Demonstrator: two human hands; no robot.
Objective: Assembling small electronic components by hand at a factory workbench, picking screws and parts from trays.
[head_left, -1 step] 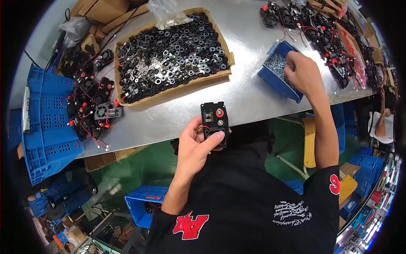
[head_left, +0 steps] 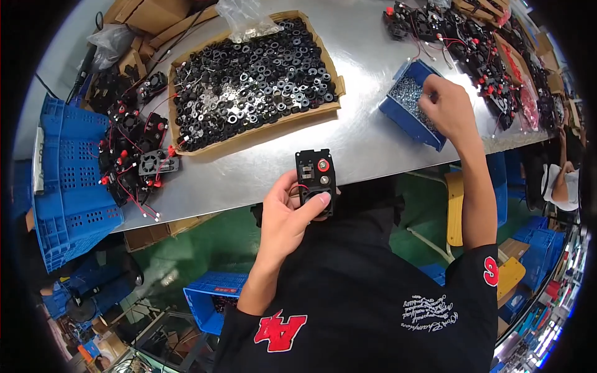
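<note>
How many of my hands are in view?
2: the bare left hand holds a black rectangular module, and the bare right hand is at the blue plastic bin of small silvery parts.

Bright light — white glare patches on metal bench (head_left: pixel 364 102); fisheye bends edges, corners black — centre reasonably sharp.

We note a slight displacement of the right hand (head_left: pixel 452 110) at the blue bin (head_left: pixel 407 123): it lies a little farther rightward than before, exposing slightly more of the small metal parts (head_left: pixel 407 93) beside its fingers. We see the right sleeve (head_left: pixel 471 273) shifted marginally leftward.
</note>
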